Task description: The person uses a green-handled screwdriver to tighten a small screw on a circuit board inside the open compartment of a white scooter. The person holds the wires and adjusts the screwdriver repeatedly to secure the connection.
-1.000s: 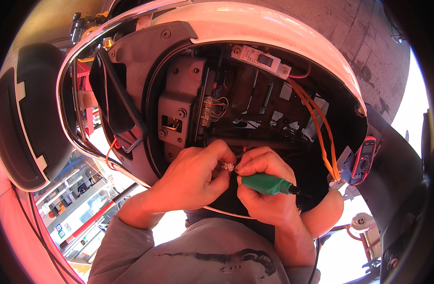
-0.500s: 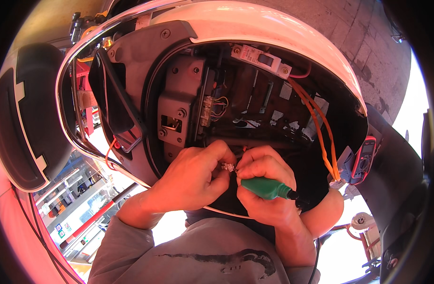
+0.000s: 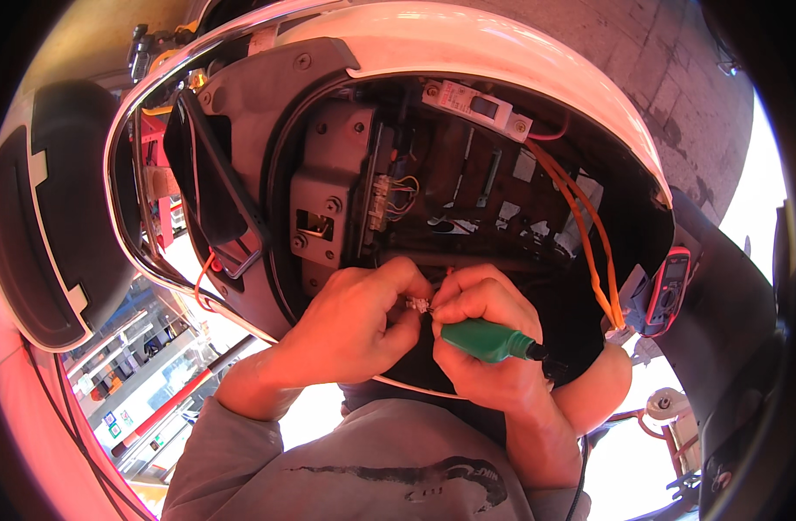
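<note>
My left hand [image 3: 355,326] pinches a small whitish connector [image 3: 419,305] between thumb and fingertips. Close against it, my right hand [image 3: 500,388] is closed round a tool with a bulging green handle [image 3: 483,341] and a black end that points down to the right. A thin bit of metal shows between my right fingertips and the connector; the tool's working tip is mostly hidden by the fingers. Both hands are at the near edge of the open compartment of a white-rimmed vehicle body [image 3: 467,43], below a grey metal bracket [image 3: 328,178].
A light-coloured breaker switch [image 3: 476,106] sits at the compartment's far side. Two orange cables [image 3: 594,227] run down its right side. A red and dark multimeter [image 3: 670,291] stands at the right. Thin wires [image 3: 402,193] leave connectors beside the bracket. A dark seat [image 3: 72,217] is tilted up at left.
Both hands stay nearly where they were, still on the connector and the green-handled tool. The right hand and tool have shifted very slightly; nothing was let go.
</note>
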`<state>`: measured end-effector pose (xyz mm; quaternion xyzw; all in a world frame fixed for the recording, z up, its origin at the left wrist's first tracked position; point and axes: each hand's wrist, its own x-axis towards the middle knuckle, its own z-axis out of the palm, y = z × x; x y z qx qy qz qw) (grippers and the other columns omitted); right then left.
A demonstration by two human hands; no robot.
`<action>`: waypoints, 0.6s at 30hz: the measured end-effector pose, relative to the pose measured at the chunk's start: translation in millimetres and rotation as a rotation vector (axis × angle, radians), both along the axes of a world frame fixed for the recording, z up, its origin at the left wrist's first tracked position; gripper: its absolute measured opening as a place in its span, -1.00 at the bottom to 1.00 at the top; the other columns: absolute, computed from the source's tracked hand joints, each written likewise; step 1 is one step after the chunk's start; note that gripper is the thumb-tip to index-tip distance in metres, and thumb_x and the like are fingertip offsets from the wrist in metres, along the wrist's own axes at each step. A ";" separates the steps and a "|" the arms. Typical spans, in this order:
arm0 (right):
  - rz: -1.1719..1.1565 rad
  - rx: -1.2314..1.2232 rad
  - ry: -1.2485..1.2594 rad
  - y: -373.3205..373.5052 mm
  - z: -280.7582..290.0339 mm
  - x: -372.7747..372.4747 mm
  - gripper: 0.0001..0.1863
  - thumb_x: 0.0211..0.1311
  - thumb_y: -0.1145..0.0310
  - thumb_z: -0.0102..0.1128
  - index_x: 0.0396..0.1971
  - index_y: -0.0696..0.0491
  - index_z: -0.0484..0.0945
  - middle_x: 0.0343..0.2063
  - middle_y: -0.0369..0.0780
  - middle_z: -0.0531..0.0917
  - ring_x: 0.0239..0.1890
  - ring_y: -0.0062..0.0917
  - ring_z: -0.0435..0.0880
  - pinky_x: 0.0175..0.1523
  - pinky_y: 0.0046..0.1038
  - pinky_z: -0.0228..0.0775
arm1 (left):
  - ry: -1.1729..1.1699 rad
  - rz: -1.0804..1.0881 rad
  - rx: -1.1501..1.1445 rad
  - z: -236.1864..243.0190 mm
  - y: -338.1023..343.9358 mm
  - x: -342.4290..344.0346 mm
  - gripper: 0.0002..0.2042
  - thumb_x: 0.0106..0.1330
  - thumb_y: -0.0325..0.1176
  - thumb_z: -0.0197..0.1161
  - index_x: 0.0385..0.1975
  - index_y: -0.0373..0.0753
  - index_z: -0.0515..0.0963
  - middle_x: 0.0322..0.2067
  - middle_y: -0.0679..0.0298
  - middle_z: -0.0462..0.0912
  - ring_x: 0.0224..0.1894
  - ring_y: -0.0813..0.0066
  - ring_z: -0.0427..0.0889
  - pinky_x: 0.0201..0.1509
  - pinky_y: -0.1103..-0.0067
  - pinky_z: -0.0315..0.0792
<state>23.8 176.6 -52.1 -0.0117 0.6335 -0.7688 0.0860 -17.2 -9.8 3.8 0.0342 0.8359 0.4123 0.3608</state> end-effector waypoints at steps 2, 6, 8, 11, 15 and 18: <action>-0.011 -0.001 -0.009 0.0 -1.6 0.7 -0.67 -0.12 0.79 0.37 -0.33 0.12 0.57 -0.28 -0.12 0.68 -0.28 -0.42 0.71 -0.07 -0.44 0.59 | -0.006 0.012 0.010 -0.4 1.0 -0.2 -0.84 0.24 -0.58 0.30 -0.21 -0.36 0.53 -0.50 0.07 0.68 -0.51 0.14 0.71 -0.46 0.38 0.48; -0.014 -0.104 -0.076 0.5 -3.7 2.9 -0.67 -0.09 0.76 0.33 -0.27 0.12 0.61 -0.24 -0.16 0.66 -0.18 -0.34 0.72 -0.12 -0.43 0.55 | -0.085 -0.005 -0.035 4.1 -0.1 -2.9 -0.84 0.24 -0.66 0.25 -0.19 -0.39 0.54 -0.40 0.13 0.75 -0.31 0.34 0.81 -0.26 0.52 0.60; -0.013 -0.132 -0.090 0.2 -4.4 3.5 -0.68 -0.08 0.76 0.33 -0.28 0.12 0.61 -0.25 -0.16 0.65 -0.15 -0.33 0.72 -0.10 -0.42 0.55 | -0.097 -0.007 -0.042 4.4 -0.3 -3.5 -0.84 0.25 -0.67 0.24 -0.20 -0.40 0.54 -0.40 0.14 0.76 -0.30 0.38 0.81 -0.25 0.55 0.60; -0.020 -0.151 -0.112 0.9 -3.8 4.4 -0.69 -0.07 0.75 0.33 -0.28 0.12 0.62 -0.27 -0.17 0.65 -0.12 -0.32 0.71 -0.08 -0.40 0.55 | -0.043 0.017 0.011 1.2 0.8 -2.1 -0.86 0.24 -0.61 0.26 -0.21 -0.38 0.55 -0.46 0.11 0.71 -0.46 0.33 0.74 -0.42 0.50 0.50; -0.025 -0.161 -0.104 2.0 -2.9 3.2 -0.68 -0.07 0.76 0.32 -0.27 0.12 0.62 -0.27 -0.17 0.64 -0.13 -0.32 0.71 -0.08 -0.41 0.55 | -0.013 0.024 0.053 -0.3 0.6 -1.0 -0.85 0.24 -0.63 0.25 -0.21 -0.39 0.55 -0.45 0.10 0.72 -0.43 0.35 0.77 -0.41 0.50 0.52; -0.015 -0.139 -0.095 3.3 -1.9 3.0 -0.68 -0.07 0.77 0.32 -0.27 0.13 0.63 -0.26 -0.16 0.64 -0.13 -0.32 0.71 -0.07 -0.41 0.55 | -0.023 0.018 0.040 0.8 0.3 -1.1 -0.84 0.23 -0.64 0.25 -0.20 -0.39 0.54 -0.44 0.09 0.73 -0.41 0.33 0.78 -0.39 0.50 0.54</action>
